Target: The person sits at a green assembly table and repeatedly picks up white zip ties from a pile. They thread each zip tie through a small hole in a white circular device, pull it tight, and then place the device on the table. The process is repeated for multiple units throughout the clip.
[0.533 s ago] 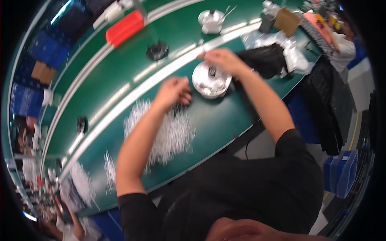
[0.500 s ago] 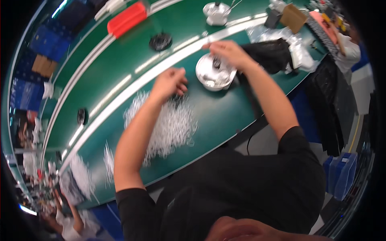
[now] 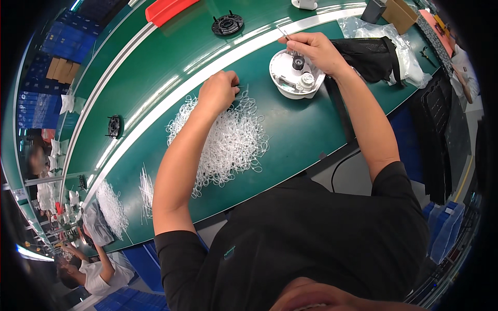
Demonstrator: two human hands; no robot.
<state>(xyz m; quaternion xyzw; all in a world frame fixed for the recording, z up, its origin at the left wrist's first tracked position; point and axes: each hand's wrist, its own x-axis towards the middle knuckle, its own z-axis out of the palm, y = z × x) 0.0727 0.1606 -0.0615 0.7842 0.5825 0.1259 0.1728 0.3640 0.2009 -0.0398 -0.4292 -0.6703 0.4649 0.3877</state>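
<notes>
Beside the far edge of a pile of white looped ties (image 3: pixel 228 150), my left hand (image 3: pixel 218 90) is closed, its fingers curled down. Whatever it may grip is hidden, though thin white strands show near the fingertips. My right hand (image 3: pixel 316 51) pinches a slender stick-like piece (image 3: pixel 284 33) whose kind I cannot make out. Right below that hand sits a round white housing (image 3: pixel 288 89), its open top showing a black lens-like cylinder (image 3: pixel 298 62) and a small white round part (image 3: pixel 306 80).
Black round parts (image 3: pixel 227 24) and a red tray (image 3: pixel 168 10) lie past the white rail. A black mesh bag (image 3: pixel 365 57), clear plastic bags (image 3: pixel 415 72) and a cardboard box (image 3: pixel 399 15) are at right. More white ties (image 3: pixel 111 210) lie left. Other people work nearby.
My view has shifted, so the bench appears farther up and right. My left fingers have curled in more tightly. My right hand stays over the white housing.
</notes>
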